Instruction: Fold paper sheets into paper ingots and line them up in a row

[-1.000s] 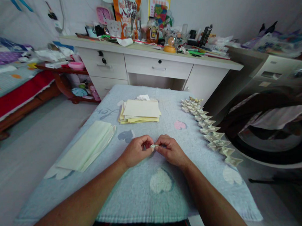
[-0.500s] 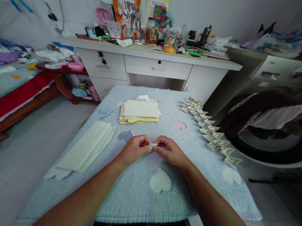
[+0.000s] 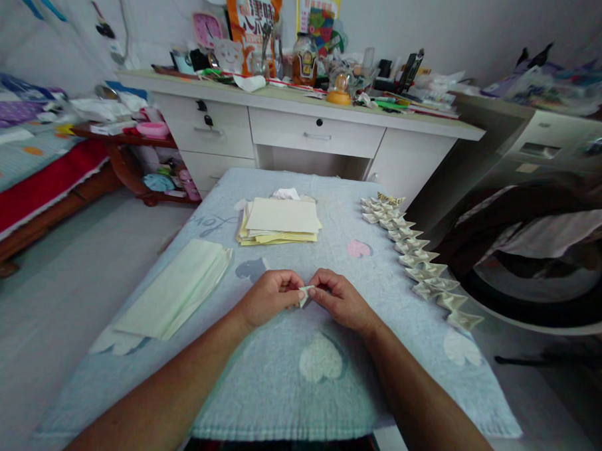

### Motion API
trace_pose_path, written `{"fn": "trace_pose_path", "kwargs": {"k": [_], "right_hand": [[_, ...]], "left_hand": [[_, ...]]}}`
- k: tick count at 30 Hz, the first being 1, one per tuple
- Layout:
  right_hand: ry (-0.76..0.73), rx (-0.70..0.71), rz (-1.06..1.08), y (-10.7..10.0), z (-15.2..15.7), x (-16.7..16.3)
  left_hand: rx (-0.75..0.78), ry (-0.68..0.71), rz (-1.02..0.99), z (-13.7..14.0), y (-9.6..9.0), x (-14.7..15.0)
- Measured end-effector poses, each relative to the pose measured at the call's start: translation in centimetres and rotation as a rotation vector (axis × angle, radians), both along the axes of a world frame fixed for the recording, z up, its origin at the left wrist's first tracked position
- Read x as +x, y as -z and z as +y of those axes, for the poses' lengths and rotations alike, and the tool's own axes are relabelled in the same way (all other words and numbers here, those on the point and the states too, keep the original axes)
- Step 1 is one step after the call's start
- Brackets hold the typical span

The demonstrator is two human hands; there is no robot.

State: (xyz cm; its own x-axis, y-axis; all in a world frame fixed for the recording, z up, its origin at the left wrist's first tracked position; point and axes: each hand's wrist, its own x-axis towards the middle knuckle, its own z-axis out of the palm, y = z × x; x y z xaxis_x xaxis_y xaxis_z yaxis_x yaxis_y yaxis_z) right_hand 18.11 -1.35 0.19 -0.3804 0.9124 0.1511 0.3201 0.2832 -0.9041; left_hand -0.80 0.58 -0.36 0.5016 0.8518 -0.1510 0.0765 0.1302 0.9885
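Both my hands meet over the middle of a cloth-covered table (image 3: pixel 283 397). Between them is a small folded piece of paper (image 3: pixel 304 295), whitish and pointed at its lower end. My left hand (image 3: pixel 272 296) pinches its left side between thumb and fingers. At its upper right corner, my right hand (image 3: pixel 341 300) also grips it with thumb and forefinger. Part of the paper is hidden behind the fingertips. Beyond the hands lies a stack of cream and yellow paper sheets (image 3: pixel 283 215). Left of my left hand rests a pile of pale green paper (image 3: pixel 178 290).
Along the table's right side runs a row of folded paper pieces (image 3: pixel 419 258). A white desk (image 3: pixel 315 130) crowded with jars and bags stands behind the table. An open washing machine (image 3: pixel 544 140) is at the right, a bed (image 3: pixel 28 187) at the left.
The folded paper has turned in my fingers, and more of its pointed lower part now shows. Both hands stay nearly in place.
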Motion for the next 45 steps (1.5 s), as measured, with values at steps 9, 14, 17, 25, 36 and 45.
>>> {"fn": "trace_pose_path", "kwargs": {"k": [9, 14, 17, 25, 36, 45], "right_hand": [[-0.007, 0.012, 0.009, 0.24, -0.13, -0.51], [-0.034, 0.074, -0.020, -0.12, -0.10, -0.35], [-0.046, 0.089, -0.013, -0.14, -0.14, -0.16], [-0.060, 0.048, -0.035, -0.06, -0.25, -0.38], [-0.061, 0.069, -0.001, 0.11, -0.15, -0.60], [-0.007, -0.040, 0.040, 0.03, -0.01, -0.27]], "left_hand": [[0.028, -0.111, -0.108, 0.10, 0.05, 0.19], [0.003, -0.048, -0.091, -0.01, -0.37, 0.13], [0.002, -0.002, -0.078, 0.02, -0.37, 0.06], [0.107, -0.082, -0.071, 0.03, 0.18, 0.09], [0.101, -0.142, -0.140, -0.22, 0.19, 0.66], [0.143, -0.146, -0.074, -0.12, 0.18, 0.57]]}}
